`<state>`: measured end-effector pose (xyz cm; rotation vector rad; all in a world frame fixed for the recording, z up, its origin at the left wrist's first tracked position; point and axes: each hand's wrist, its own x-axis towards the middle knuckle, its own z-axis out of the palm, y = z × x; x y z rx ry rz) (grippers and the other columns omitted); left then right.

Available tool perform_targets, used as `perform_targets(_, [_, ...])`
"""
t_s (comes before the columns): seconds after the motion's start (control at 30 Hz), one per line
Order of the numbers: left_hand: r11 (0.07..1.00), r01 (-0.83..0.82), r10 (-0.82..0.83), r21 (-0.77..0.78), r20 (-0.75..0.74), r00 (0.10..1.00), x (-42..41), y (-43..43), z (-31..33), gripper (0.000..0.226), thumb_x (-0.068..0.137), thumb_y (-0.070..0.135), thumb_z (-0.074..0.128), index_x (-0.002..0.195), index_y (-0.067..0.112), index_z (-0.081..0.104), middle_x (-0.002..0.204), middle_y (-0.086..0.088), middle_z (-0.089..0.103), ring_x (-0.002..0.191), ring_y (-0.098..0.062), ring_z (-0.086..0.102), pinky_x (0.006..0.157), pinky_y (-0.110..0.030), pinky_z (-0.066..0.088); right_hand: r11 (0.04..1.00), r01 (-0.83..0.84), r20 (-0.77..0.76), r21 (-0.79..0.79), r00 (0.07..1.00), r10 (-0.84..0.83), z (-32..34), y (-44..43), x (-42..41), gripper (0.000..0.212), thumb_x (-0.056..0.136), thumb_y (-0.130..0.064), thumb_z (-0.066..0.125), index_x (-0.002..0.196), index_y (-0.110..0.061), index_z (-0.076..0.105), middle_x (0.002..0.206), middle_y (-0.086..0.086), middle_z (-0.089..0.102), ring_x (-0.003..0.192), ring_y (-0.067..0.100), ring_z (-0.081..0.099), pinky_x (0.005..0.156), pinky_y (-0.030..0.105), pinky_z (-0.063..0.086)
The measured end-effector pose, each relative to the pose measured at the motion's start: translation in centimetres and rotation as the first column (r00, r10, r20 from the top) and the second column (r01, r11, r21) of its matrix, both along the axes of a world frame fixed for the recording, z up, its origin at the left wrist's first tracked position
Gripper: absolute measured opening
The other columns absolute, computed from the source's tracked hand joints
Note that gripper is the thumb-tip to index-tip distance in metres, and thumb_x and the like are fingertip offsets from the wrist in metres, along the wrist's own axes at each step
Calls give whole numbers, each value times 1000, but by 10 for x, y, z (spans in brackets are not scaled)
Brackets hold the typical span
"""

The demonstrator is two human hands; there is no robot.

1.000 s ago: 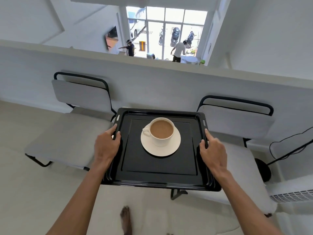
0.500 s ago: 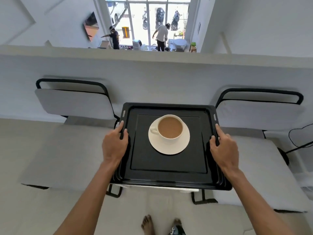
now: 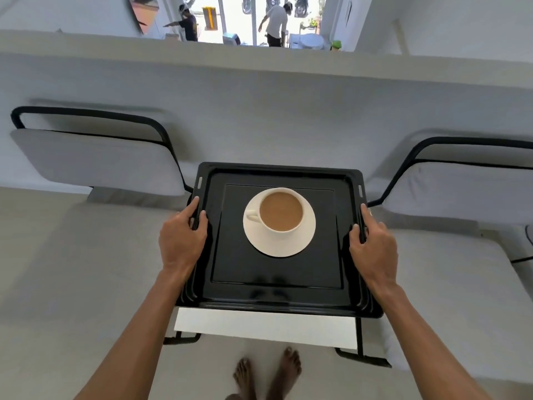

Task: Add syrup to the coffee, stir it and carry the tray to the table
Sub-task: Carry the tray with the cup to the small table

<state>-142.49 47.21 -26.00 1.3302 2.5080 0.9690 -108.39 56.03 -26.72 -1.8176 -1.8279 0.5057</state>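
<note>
White table (image 3: 265, 326) edge now shows under the black tray (image 3: 277, 272), gripped by left hand (image 3: 181, 241) and right hand (image 3: 373, 246); coffee cup (image 3: 281, 210) steady

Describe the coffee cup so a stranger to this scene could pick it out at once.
Find the black tray held at its side rims by the left hand and right hand, above a small white table. On its far half lies a white saucer; the coffee cup stands on it. It is the only cup, white, filled with light-brown coffee, handle toward the left hand.
</note>
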Motion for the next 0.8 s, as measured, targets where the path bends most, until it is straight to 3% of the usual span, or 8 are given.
perform_targets(0.27, [999,3,-2,-33,24,1000,-26,30,-87,38,96,22,68,133,13,69,71,-12,72,61,-21,57,61,-30,44,997,66,-2,-44,998,-66,-84,19,-21,53,101,-17,58,153,-19,48,82,9,53,70,27,55,70,43,55])
perform_targets(0.43, [997,44,-41,-61,54,998,-41,46,-144,39,96,23,68,134,16,68,67,-11,68,58,-28,59,61,-39,55,993,98,6,-64,995,-98,-148,28,-34,53,101,-17,58,153,-20,48,87,7,52,73,27,53,71,42,52])
perform_targets(0.6, [996,43,-40,-81,36,999,-54,60,-205,39,95,24,70,134,18,69,63,-5,63,57,-25,57,61,-29,42,992,113,23,-49,993,-112,-208,45,-44,53,101,-17,59,153,-21,50,84,7,54,67,25,51,66,32,41])
perform_targets(0.7, [995,31,-27,-91,48,998,-62,70,-235,40,95,27,70,134,21,68,60,-2,59,55,-22,55,59,-27,40,993,111,21,-43,994,-110,-238,54,-50,52,101,-17,59,152,-21,50,83,8,54,68,26,53,65,34,43])
perform_targets(0.8, [996,36,-30,-85,75,997,-63,80,-257,40,94,27,70,134,23,67,56,10,54,52,-7,54,52,-18,37,993,110,4,-33,994,-110,-261,63,-52,51,101,-18,58,151,-20,51,90,12,61,76,30,59,68,38,49])
